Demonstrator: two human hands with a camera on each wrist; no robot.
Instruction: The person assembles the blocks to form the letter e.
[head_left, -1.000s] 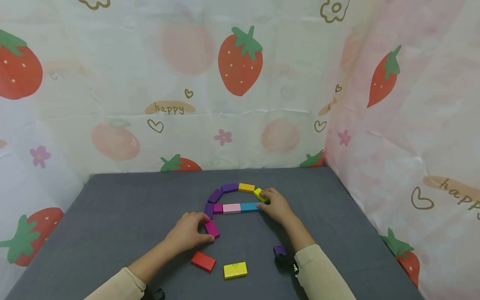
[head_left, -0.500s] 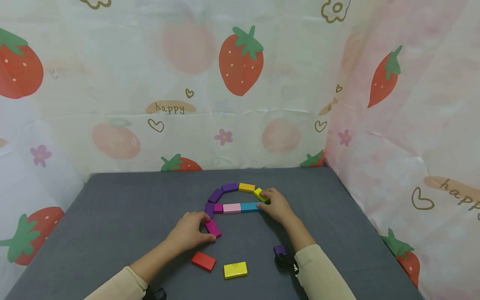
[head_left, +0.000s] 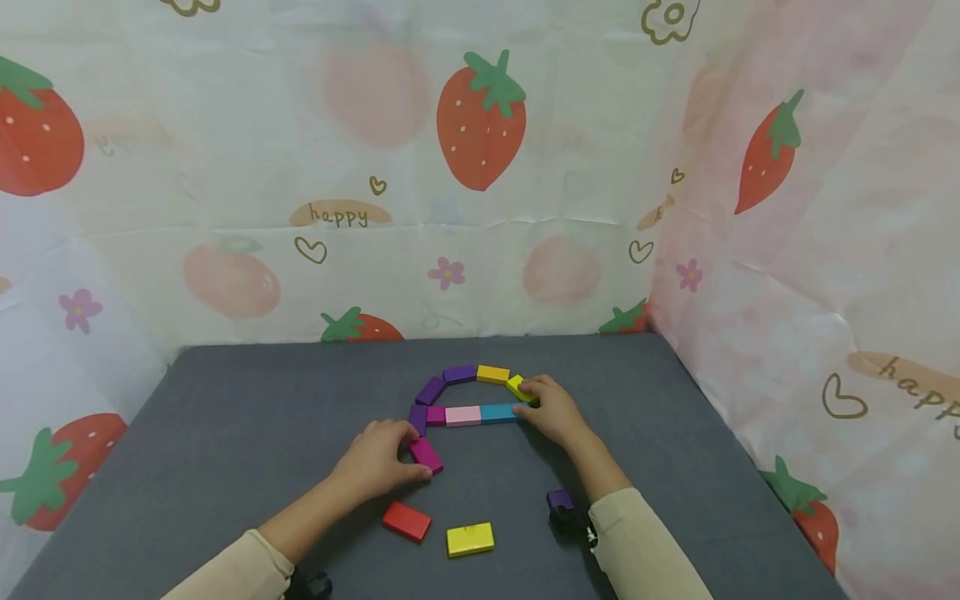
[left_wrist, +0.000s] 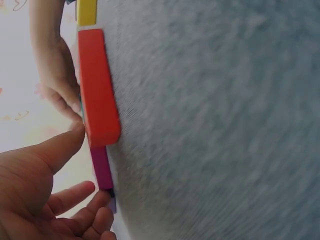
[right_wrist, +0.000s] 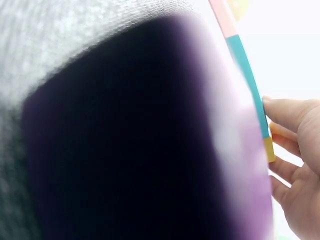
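In the head view, my left hand [head_left: 377, 458] holds a magenta block [head_left: 426, 456] lengthwise, its thumb at the near end and fingertips at the far end. This block meets a purple block [head_left: 418, 419] at the lower left of a curve of purple and yellow blocks. My right hand [head_left: 557, 413] has its fingers at a yellow block [head_left: 517, 386] and its thumb by the end of a blue block [head_left: 498, 414]. A pink block [head_left: 462, 416] and a small magenta block [head_left: 437, 416] continue that straight row. The fingers partly hide the row's right end.
Nearer the front lie a red block [head_left: 407, 522] and a loose yellow block [head_left: 470, 540]. A separate purple block [head_left: 559, 500] sits by the right wrist's black strap, filling much of the right wrist view. A printed cloth [head_left: 450, 167] hangs behind the grey table [head_left: 285, 433].
The held magenta block has shifted very slightly to the right at its near end, with my left thumb. My right hand stays in place.
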